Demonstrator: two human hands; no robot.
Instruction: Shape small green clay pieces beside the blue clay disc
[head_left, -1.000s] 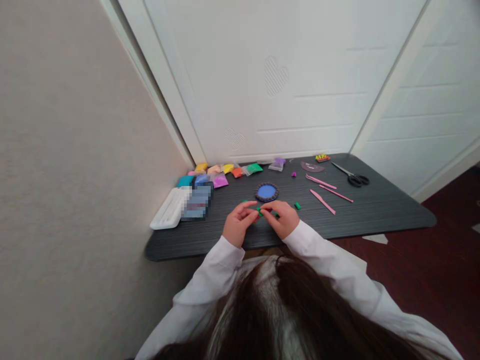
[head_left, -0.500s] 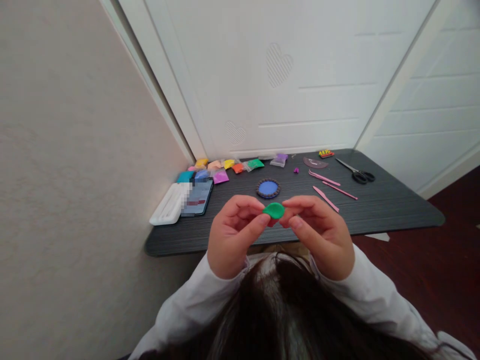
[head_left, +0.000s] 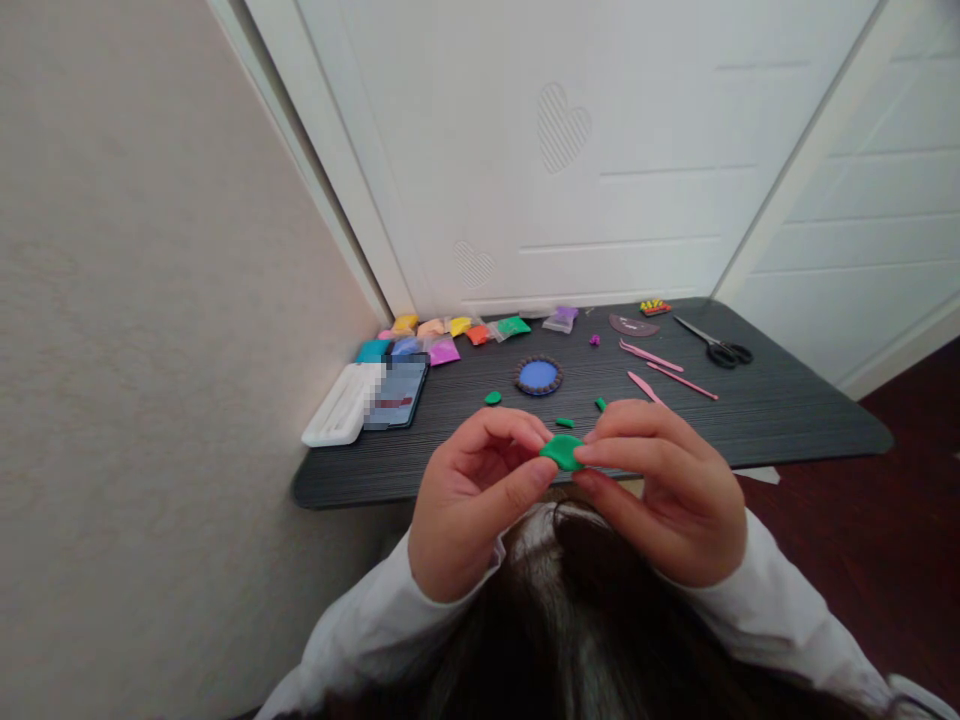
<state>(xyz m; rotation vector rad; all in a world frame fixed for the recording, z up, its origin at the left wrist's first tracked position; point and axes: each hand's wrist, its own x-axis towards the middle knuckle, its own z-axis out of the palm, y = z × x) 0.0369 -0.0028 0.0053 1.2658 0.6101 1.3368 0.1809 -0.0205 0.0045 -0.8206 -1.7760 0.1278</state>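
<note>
Between the fingertips of both hands is a flattened piece of green modelling clay (head_left: 562,453), held just above the table's front edge. My left hand (head_left: 484,500) pinches its left end between thumb and index finger. At its right end, my right hand (head_left: 664,490) closes thumb and fingers on the clay. Beyond the hands lie a small green clay disc (head_left: 493,398), a short green clay strip (head_left: 565,422) and another green clay piece (head_left: 601,404). A blue clay disc with a brown beaded rim (head_left: 538,375) rests farther back.
Packets of coloured clay, such as the green packet (head_left: 513,327), line the table's back. A white case (head_left: 341,405) and a phone-like device (head_left: 405,392) lie left. Pink tools (head_left: 651,355) and black-handled scissors (head_left: 720,350) lie right. A wall borders the left side.
Both hands have come lower and nearer with the green clay, which now shows a different outline. Green pieces behind the hands have come into sight. My right fingers have closed farther over its right end.
</note>
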